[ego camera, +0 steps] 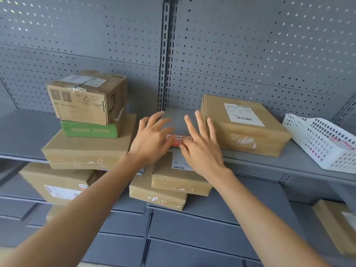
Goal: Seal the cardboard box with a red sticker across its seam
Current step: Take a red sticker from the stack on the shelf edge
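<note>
Just left of the left hand (152,140) a broad flat cardboard box (86,149) lies on the grey shelf (300,160), overhanging its front edge, and carries a green box (91,130) with a taller brown carton (88,97) stacked on top. This stack stands close against the left wrist. Just right of the right hand (200,149) sits a flat box with a white label (244,124), its near corner almost touching the outstretched fingers. Further right a white plastic basket (323,143) lies tilted on the shelf. Behind the fingertips rises a grey perforated back panel (250,54). Below the forearms, lower shelves hold more brown boxes, among them one with a label (57,184) under the left arm and a flat one (158,195) under the wrists.

The cardboard box (179,180) being sealed lies directly under both hands, resting on the flat one beneath it. It is brown with scuffed, torn patches on its front face and a white barcode label on top near the right wrist. The red sticker (179,140), printed with small pale characters, shows between the two hands at their thumbs; whether it lies across the seam cannot be told, as the hands cover the surface there.

Both hands are spread flat, fingers splayed, palms down. The thumbs touch the red sticker's two ends, pressing rather than gripping; neither hand closes round anything.
</note>
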